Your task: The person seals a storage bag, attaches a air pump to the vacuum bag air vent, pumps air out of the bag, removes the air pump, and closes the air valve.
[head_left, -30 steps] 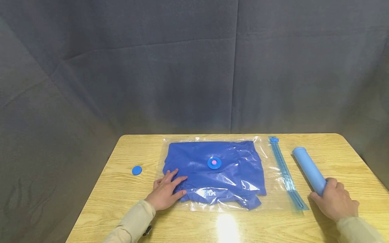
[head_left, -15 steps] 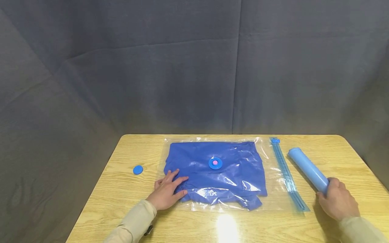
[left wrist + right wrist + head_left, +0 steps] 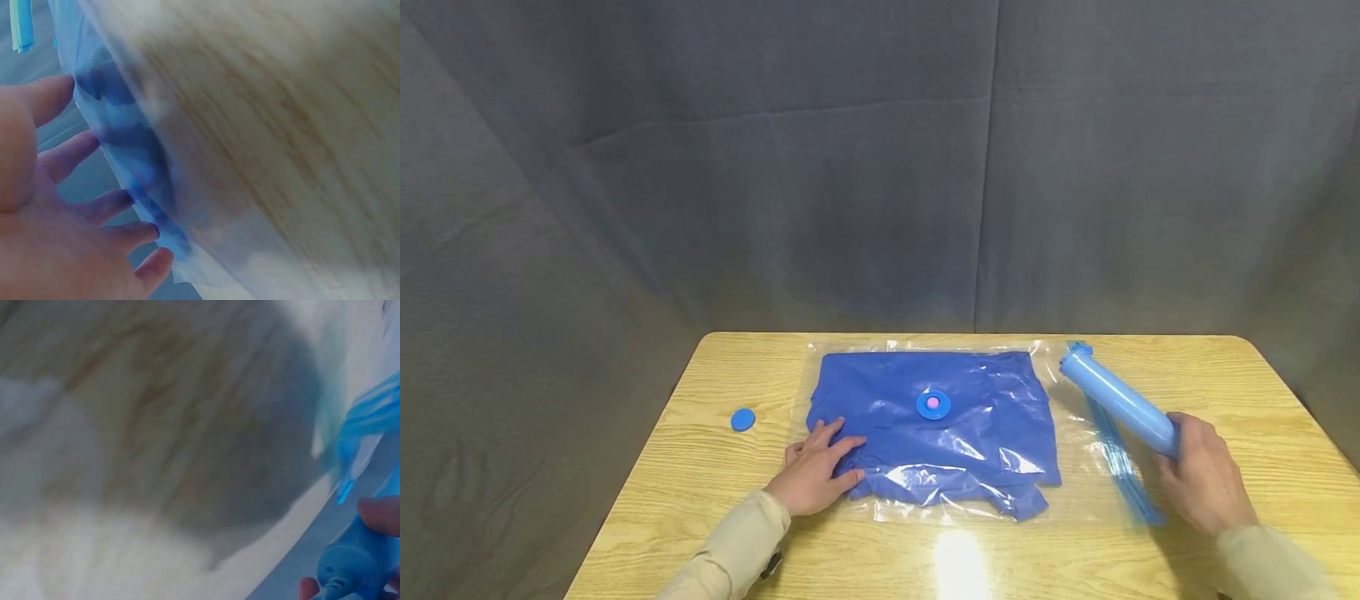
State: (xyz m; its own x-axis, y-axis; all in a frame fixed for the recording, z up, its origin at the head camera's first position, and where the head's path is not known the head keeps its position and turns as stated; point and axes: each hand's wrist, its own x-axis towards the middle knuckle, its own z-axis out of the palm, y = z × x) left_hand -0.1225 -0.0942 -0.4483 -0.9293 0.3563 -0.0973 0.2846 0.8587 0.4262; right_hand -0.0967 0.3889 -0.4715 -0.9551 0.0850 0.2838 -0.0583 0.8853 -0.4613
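pump [image 3: 1117, 401] now raised over zip strip [image 3: 1123, 471]

Table [image 3: 700, 500] fills lower half of head view, curtain [image 3: 775, 167] behind it. Bag [image 3: 1075, 492] lies centre of table, folded cloth [image 3: 970, 417] inside, valve [image 3: 933, 405] on top at mid-frame. Loose cap [image 3: 742, 419] left of bag. Left hand [image 3: 812, 475] on bag's lower-left corner. Zip strip [image 3: 1116, 458] along bag's right edge; pump tube [image 3: 1116, 400] above it, held by right hand [image 3: 1202, 475] at lower right.
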